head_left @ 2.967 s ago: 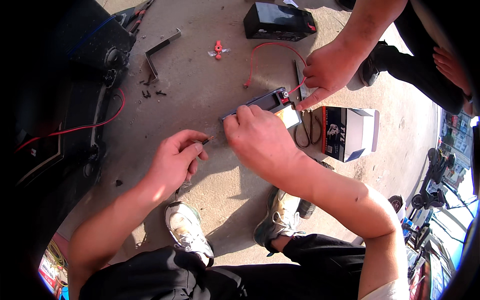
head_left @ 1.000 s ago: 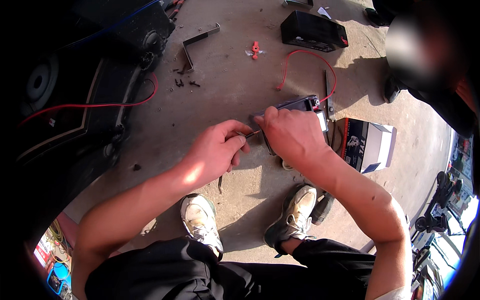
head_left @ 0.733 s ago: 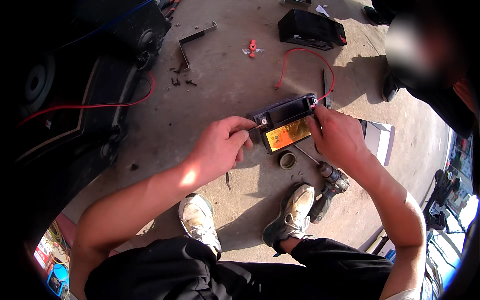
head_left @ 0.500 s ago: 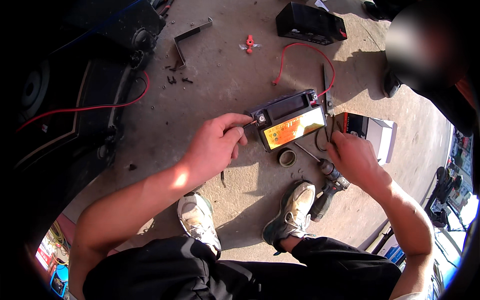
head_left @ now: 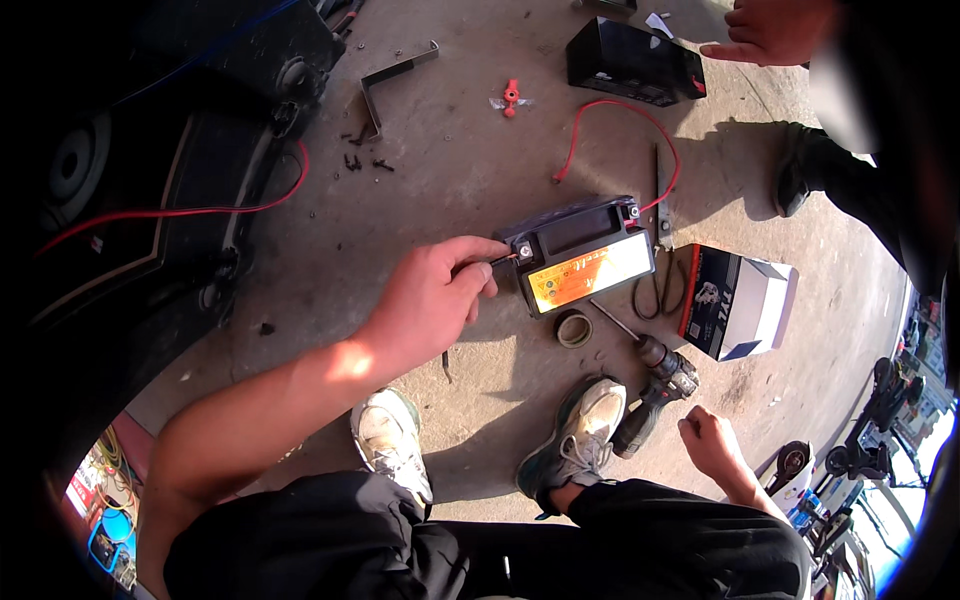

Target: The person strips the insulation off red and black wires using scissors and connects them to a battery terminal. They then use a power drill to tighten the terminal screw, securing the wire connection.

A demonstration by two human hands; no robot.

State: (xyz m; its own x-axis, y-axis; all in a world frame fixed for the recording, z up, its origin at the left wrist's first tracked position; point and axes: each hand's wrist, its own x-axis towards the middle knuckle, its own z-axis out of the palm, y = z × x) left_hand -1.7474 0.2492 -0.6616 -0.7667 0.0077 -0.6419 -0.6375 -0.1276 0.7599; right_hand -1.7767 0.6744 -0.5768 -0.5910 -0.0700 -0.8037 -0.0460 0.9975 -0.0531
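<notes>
A black battery (head_left: 575,225) with a shiny gold label rests on the ground in front of me. At its left terminal my left hand (head_left: 425,295) pinches a thin dark wire (head_left: 503,259); a coppery tip shows beside the terminal bolt. A red wire (head_left: 679,165) runs from the right terminal and curves away over the ground. My right hand (head_left: 712,442) hangs near my right knee, fingers curled, apart from the battery. Whatever it may hold is hidden. A cordless drill (head_left: 655,385) with a long bit lies between that hand and the battery.
Scissors (head_left: 663,235) and an opened carton (head_left: 735,305) lie right of the battery, a tape roll (head_left: 573,328) just below. Farther off are a black box (head_left: 635,62), a metal bracket (head_left: 372,85), screws (head_left: 354,162) and a red clip-like piece (head_left: 511,97). A co-worker's hand (head_left: 780,32) reaches in.
My right hand has drawn back from beside the scissors toward my right knee. My left hand stays at the terminal. The co-worker's hand has come into view near the black box.
</notes>
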